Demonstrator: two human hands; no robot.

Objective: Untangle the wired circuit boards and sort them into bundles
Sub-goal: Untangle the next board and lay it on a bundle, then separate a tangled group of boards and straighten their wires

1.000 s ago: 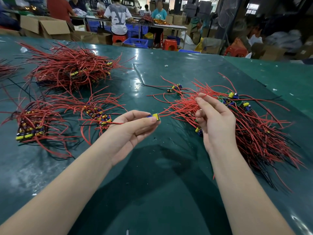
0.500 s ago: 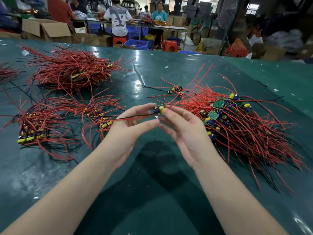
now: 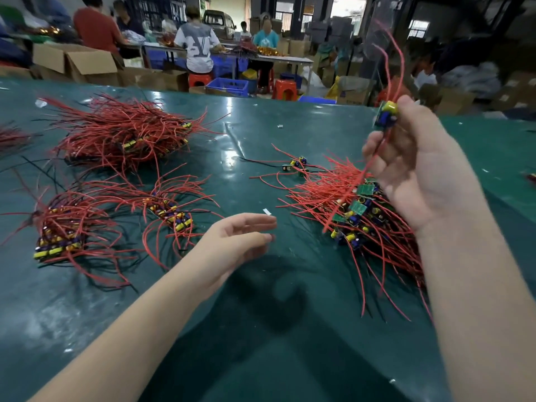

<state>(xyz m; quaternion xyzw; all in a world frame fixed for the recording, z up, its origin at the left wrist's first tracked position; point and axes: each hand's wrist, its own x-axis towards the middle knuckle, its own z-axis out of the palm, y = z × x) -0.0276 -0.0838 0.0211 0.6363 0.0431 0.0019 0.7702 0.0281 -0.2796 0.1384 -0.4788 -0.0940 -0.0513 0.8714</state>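
A green table fills most of the frame. On it, a tangled heap of red-wired boards lies right of centre, a large sorted bundle sits upper left, and two smaller bundles lie lower left. The right hand, raised at upper right, pinches one circuit board at its fingertips, its red wires trailing up and down. The left hand hovers near centre, fingers loosely apart, holding nothing.
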